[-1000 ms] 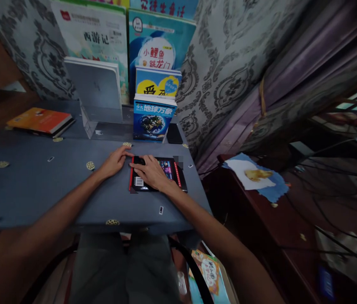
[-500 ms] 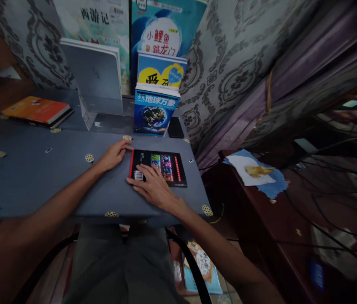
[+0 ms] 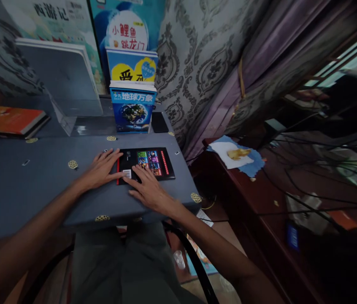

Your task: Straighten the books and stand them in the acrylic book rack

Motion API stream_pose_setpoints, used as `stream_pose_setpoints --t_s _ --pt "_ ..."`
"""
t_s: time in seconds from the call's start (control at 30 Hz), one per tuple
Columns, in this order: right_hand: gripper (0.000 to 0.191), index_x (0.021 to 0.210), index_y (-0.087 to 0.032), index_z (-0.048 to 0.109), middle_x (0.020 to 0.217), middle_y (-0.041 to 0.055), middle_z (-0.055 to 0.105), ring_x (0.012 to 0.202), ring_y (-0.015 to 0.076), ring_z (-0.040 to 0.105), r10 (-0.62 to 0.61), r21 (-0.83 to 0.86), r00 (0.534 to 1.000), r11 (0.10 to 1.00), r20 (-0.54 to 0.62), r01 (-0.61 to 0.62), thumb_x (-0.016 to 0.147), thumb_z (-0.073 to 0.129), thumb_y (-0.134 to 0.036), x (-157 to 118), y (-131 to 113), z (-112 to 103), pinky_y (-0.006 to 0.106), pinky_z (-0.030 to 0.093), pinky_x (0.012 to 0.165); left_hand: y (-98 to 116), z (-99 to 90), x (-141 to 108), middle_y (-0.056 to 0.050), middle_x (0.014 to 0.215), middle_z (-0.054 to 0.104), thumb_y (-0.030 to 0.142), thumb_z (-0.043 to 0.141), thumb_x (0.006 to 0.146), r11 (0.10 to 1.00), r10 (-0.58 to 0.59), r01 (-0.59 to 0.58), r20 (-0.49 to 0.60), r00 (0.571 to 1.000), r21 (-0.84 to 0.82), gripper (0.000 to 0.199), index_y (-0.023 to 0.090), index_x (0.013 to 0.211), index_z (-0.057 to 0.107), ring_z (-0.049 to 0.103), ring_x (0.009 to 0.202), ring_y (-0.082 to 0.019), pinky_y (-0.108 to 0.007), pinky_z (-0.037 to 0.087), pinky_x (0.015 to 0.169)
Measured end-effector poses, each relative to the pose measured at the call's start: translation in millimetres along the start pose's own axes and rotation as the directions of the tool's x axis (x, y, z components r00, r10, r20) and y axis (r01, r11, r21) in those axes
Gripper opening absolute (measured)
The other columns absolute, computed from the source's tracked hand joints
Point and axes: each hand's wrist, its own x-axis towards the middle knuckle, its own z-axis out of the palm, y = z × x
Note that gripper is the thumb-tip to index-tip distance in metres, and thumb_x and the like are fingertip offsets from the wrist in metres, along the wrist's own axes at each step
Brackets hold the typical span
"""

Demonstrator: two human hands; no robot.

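Note:
A black book with a red spine and small colour pictures lies flat on the cloth-covered table, its barcode side up. My left hand rests at the book's spine edge, fingers spread, thumb and fingertips touching the cover. Across the lower part of the cover lies my right hand, fingers apart and flat, partly covering the pictures. Neither hand is wrapped round anything.
Behind the book stand a blue earth book and a grey-backed book in a clear stand. An orange book lies at left, a black phone-like slab at right. Beside the table, a dark red cabinet carries cloth and cables.
My left hand has spread its fingers and brought its thumb onto the book's cover. The right hand stays on the cover. The view has turned to the right.

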Motion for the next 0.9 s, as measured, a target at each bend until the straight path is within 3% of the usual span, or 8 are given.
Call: stream_pose_setpoints --t_s 0.2,0.57,0.7,0.9 --pt "0.057 0.153 -0.015 0.039 0.162 0.0187 0.032 0.154 0.0277 0.021 0.102 0.033 0.994 0.994 -0.023 -0.101 0.102 0.05 -0.039 -21 9 -4 0.053 0.028 0.123 -1 -1.7 3 -0.013 0.162 0.035 0.073 0.049 0.088 1.0 -0.007 0.007 0.012 1.0 -0.006 0.08 0.022 0.15 0.041 0.027 0.151 -0.035 -0.056 0.024 0.12" --pt "0.063 0.157 -0.012 0.031 0.163 0.0208 0.028 0.154 0.0271 0.019 0.197 0.048 0.979 0.98 -0.055 -0.195 0.103 0.042 -0.044 -53 46 -8 0.054 0.026 0.124 -1 -1.2 3 -0.013 0.162 0.035 0.073 0.047 0.089 1.0 -0.01 0.01 0.01 1.0 -0.025 0.079 0.022 0.15 0.041 0.027 0.151 -0.036 -0.058 0.024 0.12" --pt "0.066 0.157 -0.013 0.03 0.163 0.0197 0.028 0.154 0.0268 0.02 0.214 0.079 0.975 0.975 -0.052 -0.209 0.103 0.04 -0.049 -49 65 -10 0.054 0.023 0.125 3 -6.4 4 -0.013 0.163 0.032 0.076 0.044 0.088 0.999 -0.034 0.035 0.059 0.998 -0.011 0.082 0.022 0.151 0.041 0.025 0.152 -0.036 -0.057 0.022 0.121" --pt "0.072 0.157 -0.012 0.032 0.164 0.0188 0.028 0.154 0.0287 0.02 0.276 0.114 0.961 0.955 0.003 -0.274 0.102 0.035 -0.059 -19 98 -18 0.052 0.022 0.125 6 -9.1 4 -0.012 0.164 0.031 0.077 0.043 0.088 0.999 -0.052 0.051 0.085 0.995 0.014 0.083 0.023 0.151 0.039 0.024 0.153 -0.035 -0.057 0.022 0.121"
